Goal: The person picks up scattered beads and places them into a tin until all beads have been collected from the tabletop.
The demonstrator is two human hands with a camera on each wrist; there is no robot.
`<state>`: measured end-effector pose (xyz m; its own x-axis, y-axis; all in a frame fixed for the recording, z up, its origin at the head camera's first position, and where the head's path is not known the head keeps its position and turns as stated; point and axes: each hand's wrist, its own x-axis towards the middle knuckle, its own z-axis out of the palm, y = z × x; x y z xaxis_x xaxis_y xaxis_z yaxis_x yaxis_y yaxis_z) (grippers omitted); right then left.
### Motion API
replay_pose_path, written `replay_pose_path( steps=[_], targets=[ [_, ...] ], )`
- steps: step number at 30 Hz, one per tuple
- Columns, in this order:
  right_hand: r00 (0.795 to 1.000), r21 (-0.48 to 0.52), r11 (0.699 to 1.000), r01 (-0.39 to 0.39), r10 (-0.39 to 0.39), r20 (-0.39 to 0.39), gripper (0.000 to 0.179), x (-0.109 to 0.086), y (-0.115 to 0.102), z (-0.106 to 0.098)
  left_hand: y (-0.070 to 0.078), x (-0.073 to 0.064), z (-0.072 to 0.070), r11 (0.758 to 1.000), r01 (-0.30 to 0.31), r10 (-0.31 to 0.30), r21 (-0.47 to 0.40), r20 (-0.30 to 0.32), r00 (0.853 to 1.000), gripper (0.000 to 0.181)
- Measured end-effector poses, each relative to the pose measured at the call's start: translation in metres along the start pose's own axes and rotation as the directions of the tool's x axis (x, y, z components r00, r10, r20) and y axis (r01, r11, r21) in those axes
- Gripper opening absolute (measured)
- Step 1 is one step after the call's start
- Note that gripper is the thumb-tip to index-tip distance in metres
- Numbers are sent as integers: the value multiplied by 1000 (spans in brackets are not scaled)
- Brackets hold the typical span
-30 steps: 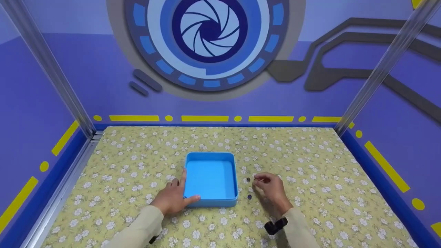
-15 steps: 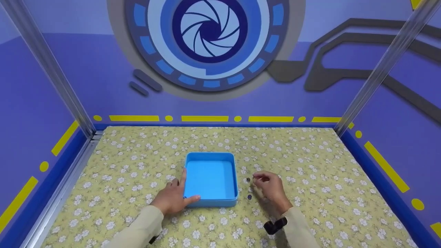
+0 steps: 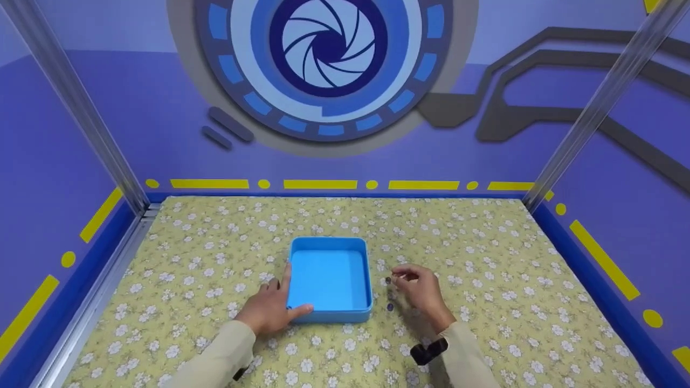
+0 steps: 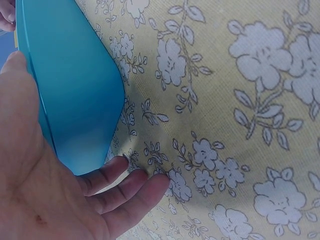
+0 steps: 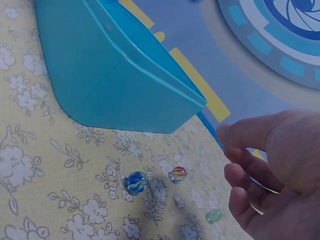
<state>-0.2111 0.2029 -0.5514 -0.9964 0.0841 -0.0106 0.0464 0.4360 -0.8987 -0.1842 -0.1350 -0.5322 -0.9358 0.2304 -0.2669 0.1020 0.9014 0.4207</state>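
Note:
A square blue box (image 3: pixel 329 317), open at the top, sits on the flowered cloth. My left hand (image 3: pixel 269 310) rests at its near left corner, thumb along the front rim and index finger against the left side. In the left wrist view the other fingers (image 4: pixel 131 197) spread loosely beside the box. Right of the box lie glass marbles: a blue one (image 5: pixel 136 182), a red-orange one (image 5: pixel 179 174) and a green one (image 5: pixel 214 215). My right hand (image 3: pixel 421 291) hovers beside them, fingers loosely bent and thumb near the index finger. Nothing shows between its fingertips.
A yellow flowered cloth (image 3: pixel 474 231) covers the table. Blue panels with yellow dashes (image 3: pixel 321 184) close off the back and both sides. Metal posts (image 3: pixel 585 118) stand at the back corners.
My right hand has shifted slightly left, closer to the marbles. The left hand, the box and the marbles stay in place.

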Motion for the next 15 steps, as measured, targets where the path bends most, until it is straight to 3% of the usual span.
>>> replay_pose_path(
  steps=[15],
  targets=[
    [1000,15,1000,17,-17,4,18,-2,-9,2,1,-1,0,1000,-6,6,13,-14,1000,109]
  ],
)
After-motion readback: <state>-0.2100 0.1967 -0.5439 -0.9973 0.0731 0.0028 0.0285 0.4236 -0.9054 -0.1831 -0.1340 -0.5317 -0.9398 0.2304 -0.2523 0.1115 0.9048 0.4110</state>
